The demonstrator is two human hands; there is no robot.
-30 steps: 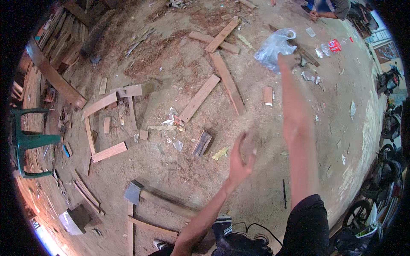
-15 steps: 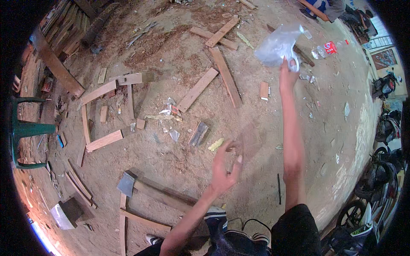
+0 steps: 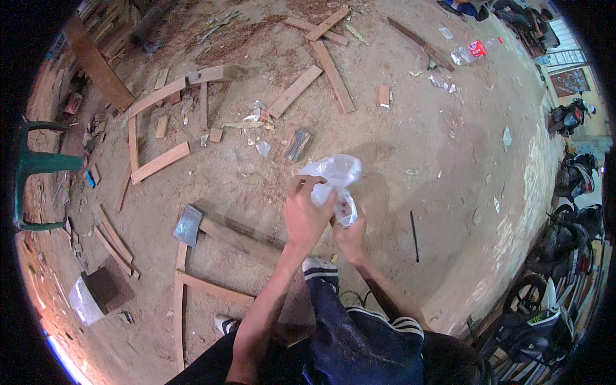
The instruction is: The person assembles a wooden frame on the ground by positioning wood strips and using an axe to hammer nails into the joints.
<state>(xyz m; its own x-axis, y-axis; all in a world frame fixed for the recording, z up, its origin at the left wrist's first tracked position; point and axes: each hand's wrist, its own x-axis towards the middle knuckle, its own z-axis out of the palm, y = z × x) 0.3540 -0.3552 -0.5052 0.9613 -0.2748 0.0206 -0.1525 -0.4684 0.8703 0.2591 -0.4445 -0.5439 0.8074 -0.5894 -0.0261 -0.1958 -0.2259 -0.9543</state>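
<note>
A crumpled see-through plastic bag (image 3: 340, 168) is up in front of me, between my two hands. My left hand (image 3: 304, 215) has its fingers curled on the near left side of the bag. Beneath the bag's twisted, handle-like part, my right hand (image 3: 350, 239) grips it from the right; the bag and left hand partly hide its fingers. What the bag holds, if anything, cannot be made out. Left of my forearms lies an axe-like tool with a broad metal head (image 3: 188, 226) and a thick wooden handle (image 3: 234, 240).
Wooden strips (image 3: 160, 162) and a dark-sided block (image 3: 298, 145) are strewn over the dirt floor. A green plastic chair (image 3: 48, 162) stands at left. A bottle with a red label (image 3: 470, 51) lies far right, motorbikes (image 3: 555, 250) stand along the right, and a person (image 3: 463, 9) is at the top.
My right arm has drawn back from the far right, bringing the plastic bag close to me. My left hand, open and apart before, is now closed on the bag too.
</note>
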